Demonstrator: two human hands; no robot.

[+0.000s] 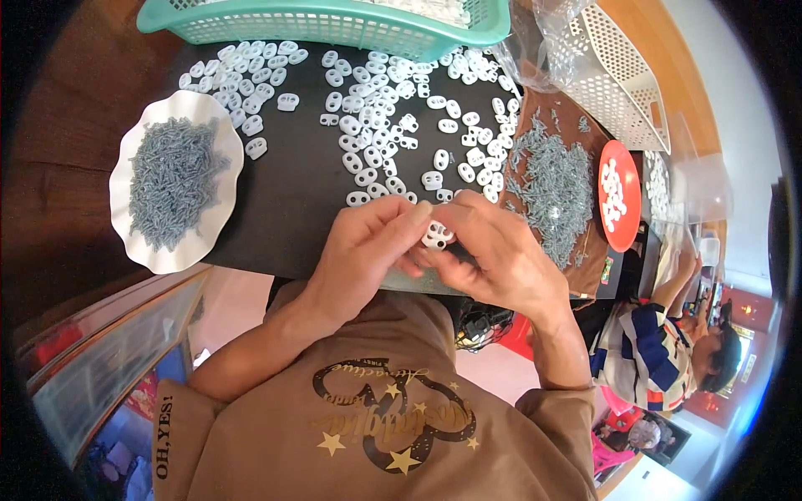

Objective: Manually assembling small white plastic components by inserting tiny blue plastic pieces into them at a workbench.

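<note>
Above the near edge of the black table, my left hand [372, 242] and my right hand [499, 250] meet, fingertips pinched around a small white two-hole cord lock [436, 235]. Part of it is hidden by the fingers. Many more white cord locks [365, 159] lie loose on the table just beyond my hands. To the left, a white wavy-rimmed dish [123, 179] holds a heap of small grey springs [177, 179]. Another pile of grey springs [551, 192] is spread on a brown cloth [585, 275] beside my right hand.
A green basket [334, 32] with white pieces stands at the far edge. Right of the cloth is a red plate [635, 188] with small white parts. A white perforated basket [614, 75] and clear plastic bag sit at the far right. Another person [660, 351] sits to the right.
</note>
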